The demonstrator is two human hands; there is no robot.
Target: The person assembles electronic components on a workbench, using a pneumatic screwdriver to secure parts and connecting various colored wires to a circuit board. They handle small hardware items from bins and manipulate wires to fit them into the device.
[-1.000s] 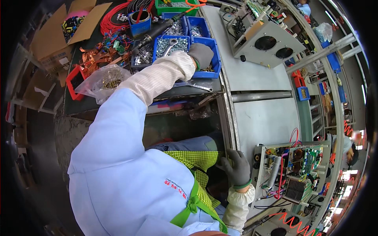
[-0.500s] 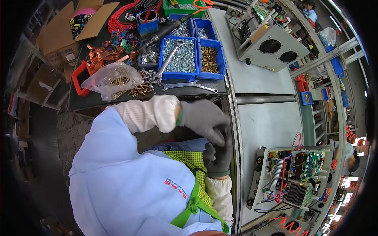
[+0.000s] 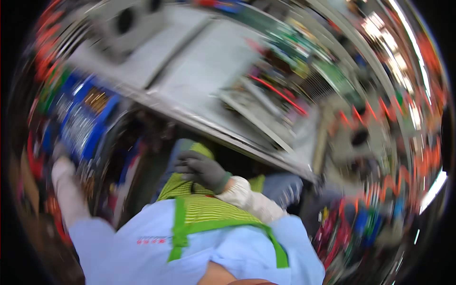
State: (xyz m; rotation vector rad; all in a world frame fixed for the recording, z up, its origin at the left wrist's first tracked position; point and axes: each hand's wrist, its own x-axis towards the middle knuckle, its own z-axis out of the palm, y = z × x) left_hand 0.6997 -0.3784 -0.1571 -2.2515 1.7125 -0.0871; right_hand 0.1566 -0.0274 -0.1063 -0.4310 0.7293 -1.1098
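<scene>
Head view, blurred by motion. The right hand, in a grey glove, is seen over the lap, just below the front edge of the worktop. Its fingers are curled loosely inward; whether anything is held between them cannot be told. It rests against the green striped apron, with knuckles pointing toward the left. The left hand is stretched out to the blue bin at the left end of the worktop, at the bin's near edge; its grip is smeared and cannot be told. The bin's long axis runs obliquely, from lower left to upper right. A circuit board lies far right.
</scene>
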